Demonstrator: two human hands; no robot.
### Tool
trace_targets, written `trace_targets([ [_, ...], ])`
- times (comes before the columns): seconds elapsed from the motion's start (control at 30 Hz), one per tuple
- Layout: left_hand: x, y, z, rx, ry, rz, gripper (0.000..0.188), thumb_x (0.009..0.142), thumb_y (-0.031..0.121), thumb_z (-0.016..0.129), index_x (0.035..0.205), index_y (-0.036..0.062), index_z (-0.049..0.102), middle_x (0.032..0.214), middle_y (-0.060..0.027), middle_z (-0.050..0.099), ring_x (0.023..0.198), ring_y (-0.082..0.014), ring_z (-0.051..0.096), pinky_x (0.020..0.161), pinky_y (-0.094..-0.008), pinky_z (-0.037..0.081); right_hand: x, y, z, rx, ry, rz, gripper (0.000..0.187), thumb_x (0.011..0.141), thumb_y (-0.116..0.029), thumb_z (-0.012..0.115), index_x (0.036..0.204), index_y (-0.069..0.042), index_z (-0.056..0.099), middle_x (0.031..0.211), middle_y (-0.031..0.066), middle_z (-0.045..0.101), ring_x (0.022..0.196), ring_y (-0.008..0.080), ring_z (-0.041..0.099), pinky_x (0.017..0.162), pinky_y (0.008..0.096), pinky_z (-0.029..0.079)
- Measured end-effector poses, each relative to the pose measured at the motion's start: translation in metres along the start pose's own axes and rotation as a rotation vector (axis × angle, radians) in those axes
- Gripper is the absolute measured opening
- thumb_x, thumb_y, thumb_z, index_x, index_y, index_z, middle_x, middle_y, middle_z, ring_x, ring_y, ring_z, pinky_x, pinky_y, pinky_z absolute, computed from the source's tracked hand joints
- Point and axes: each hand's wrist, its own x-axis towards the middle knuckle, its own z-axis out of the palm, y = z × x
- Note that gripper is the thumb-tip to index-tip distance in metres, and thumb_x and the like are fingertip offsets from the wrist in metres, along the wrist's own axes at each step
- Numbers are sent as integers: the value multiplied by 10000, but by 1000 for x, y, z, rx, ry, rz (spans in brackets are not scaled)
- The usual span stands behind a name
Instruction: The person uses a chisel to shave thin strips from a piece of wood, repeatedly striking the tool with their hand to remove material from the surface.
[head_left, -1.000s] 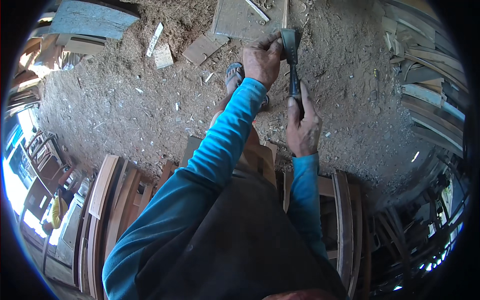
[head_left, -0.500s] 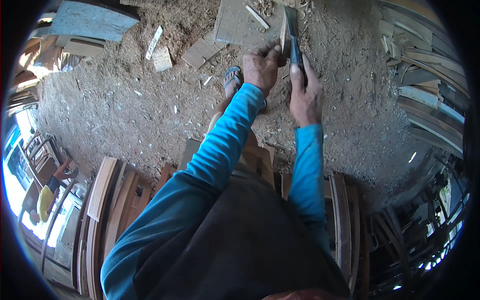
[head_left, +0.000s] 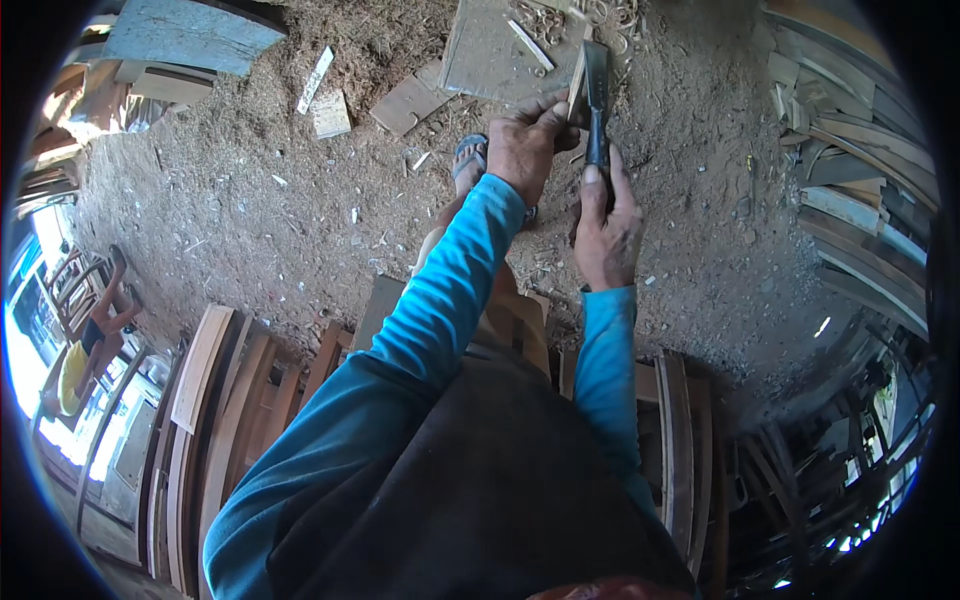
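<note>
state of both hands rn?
Left hand: closed, holding a thin wood strip between thumb and fingers.
Right hand: closed around the handle of a dark bladed tool.

There are two hands (head_left: 522, 155) (head_left: 607, 240), one chisel (head_left: 597, 95), one held strip (head_left: 579, 78).

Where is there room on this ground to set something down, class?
Broadest is the lightly littered brown dirt between the pale rectangular scrap and the long brown wooden planks; another patch lies between the right hand and the stacked grey-brown boards. Crowded: around the left hand, by the dark flat-bladed tool, thin pale wooden strip and flat grey board.
</note>
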Motion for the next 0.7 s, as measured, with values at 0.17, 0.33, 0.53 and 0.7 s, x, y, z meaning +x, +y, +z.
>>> trace_targets([
  [0.17,4,-6,2,-53,-13,47,258,1004,95,639,1226,-28,685,973,-81,739,796,-133,681,773,-266,594,27,-2,4,-84,55,-102,541,1052,-372,500,1464,-22,495,1311,269,634,1164,427,652,952,460,529],
  [0.33,0,-7,4,-6,60,68,287,1001,100,644,1243,-50,668,1001,-114,734,870,-167,720,823,-287,610,9,4,-2,229,2,3,528,1057,-372,506,1471,-44,500,1275,243,654,1119,355,674,921,432,526],
  [0.53,-3,-8,8,416,154,266,296,982,132,653,1223,-34,703,930,-108,760,816,-148,723,778,-283,594,-42,19,-10,-26,56,-122,532,1046,-321,531,1480,-16,479,1216,240,671,1091,358,693,896,448,541],
  [0.7,-9,-3,14,774,253,400,274,893,126,713,1141,16,753,848,-151,740,765,-187,735,730,-323,584,-44,19,-8,-20,13,-118,507,1039,-256,542,1485,-28,469,1096,226,704,1004,366,716,850,461,553],
])
